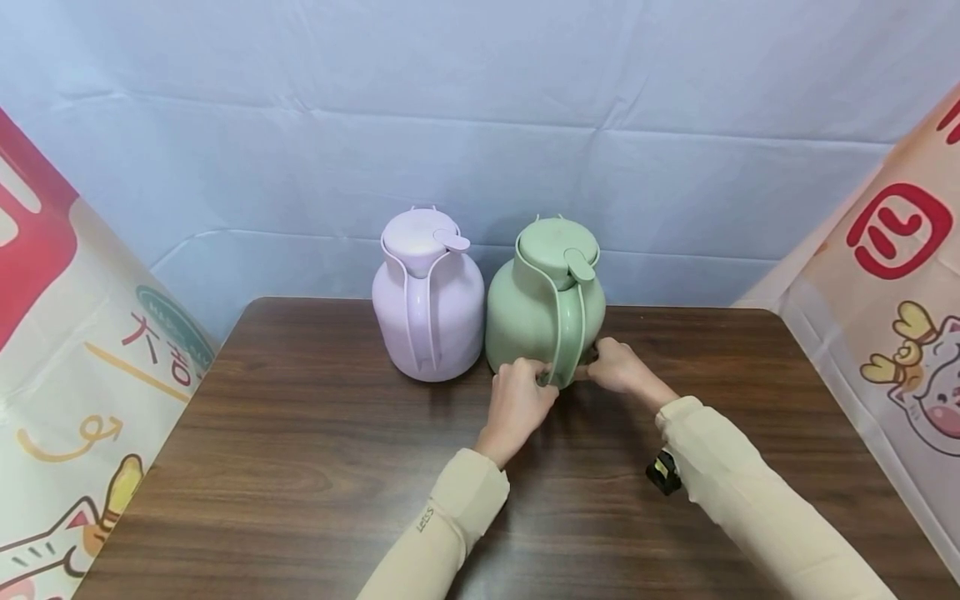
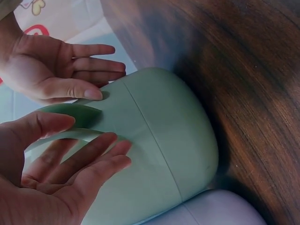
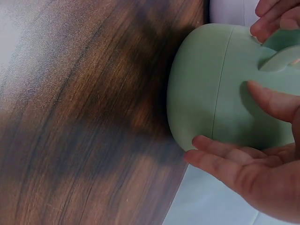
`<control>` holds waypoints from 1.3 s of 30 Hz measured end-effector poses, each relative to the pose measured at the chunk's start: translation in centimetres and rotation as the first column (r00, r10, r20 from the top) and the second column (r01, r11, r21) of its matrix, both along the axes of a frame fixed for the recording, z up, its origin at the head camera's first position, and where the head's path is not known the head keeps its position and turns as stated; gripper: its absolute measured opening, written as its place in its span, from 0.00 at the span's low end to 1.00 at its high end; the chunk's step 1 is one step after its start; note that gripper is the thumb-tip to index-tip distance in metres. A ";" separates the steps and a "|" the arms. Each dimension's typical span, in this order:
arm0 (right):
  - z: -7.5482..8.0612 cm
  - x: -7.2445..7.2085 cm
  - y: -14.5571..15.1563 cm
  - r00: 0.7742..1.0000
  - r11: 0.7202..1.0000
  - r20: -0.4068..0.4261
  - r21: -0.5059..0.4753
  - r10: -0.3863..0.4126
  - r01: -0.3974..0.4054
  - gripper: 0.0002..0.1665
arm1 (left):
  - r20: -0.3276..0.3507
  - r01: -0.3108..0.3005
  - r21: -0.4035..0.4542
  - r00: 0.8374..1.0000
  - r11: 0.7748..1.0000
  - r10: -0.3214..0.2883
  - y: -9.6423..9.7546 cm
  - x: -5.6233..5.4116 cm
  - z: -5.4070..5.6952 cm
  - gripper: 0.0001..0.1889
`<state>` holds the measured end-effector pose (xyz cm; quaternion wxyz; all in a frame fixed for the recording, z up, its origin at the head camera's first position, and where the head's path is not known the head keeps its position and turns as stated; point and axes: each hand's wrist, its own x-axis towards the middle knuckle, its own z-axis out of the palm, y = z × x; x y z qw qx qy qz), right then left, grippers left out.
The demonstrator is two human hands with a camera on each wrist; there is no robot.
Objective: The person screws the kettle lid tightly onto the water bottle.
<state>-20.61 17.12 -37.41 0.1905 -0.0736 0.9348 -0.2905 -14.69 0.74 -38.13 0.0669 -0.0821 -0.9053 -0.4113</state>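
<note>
A green thermos jug point(image 1: 521, 312) stands upright on the table, its handle point(image 1: 570, 329) turned to the near side. At the handle's lower end is my left hand point(image 1: 519, 404). In the left wrist view, that hand point(image 2: 61, 168) has its thumb and loosely extended fingers apart beside the handle. My right hand point(image 1: 618, 367) is at the jug's right side. The right wrist view shows this hand's fingers point(image 3: 220, 159) extended along the green body, thumb spread from them. Whether each fingertip touches is hard to tell. A lilac thermos jug point(image 1: 457, 325) stands close at the left.
Both jugs stand near the back edge of the brown wooden table point(image 1: 300, 467). Behind hangs a pale blue cloth point(image 1: 450, 125). Printed cloths point(image 1: 862, 333) hang at both sides. A small black object point(image 1: 663, 472) shows under the right sleeve.
</note>
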 end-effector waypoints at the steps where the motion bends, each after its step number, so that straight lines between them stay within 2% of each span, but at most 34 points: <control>1: 0.0 0.0 0.0 1.000 1.000 -0.006 0.005 0.002 -0.002 0.28 | 0.000 -0.004 -0.004 1.000 1.000 0.004 0.0 0.0 0.0 0.14; 12: 0.2 0.2 0.0 0.999 1.000 -0.045 -0.009 0.026 -0.026 0.31 | -0.017 -0.018 -0.003 1.000 1.000 0.018 0.2 -0.6 -0.3 0.13; 19: 0.4 0.1 -0.2 0.999 1.000 -0.038 0.008 0.031 -0.030 0.30 | -0.030 -0.021 0.002 0.999 1.000 0.021 0.2 -0.9 -0.3 0.13; 30: 0.7 -0.1 -0.1 1.000 1.000 -0.006 -0.001 0.019 -0.019 0.31 | -0.004 -0.009 0.023 1.000 1.000 0.010 0.1 -1.4 -0.4 0.12; 39: 0.6 -0.1 -0.2 1.000 1.000 -0.013 -0.018 0.022 -0.022 0.29 | 0.013 -0.018 -0.018 1.000 1.000 0.018 0.0 -1.5 -0.2 0.13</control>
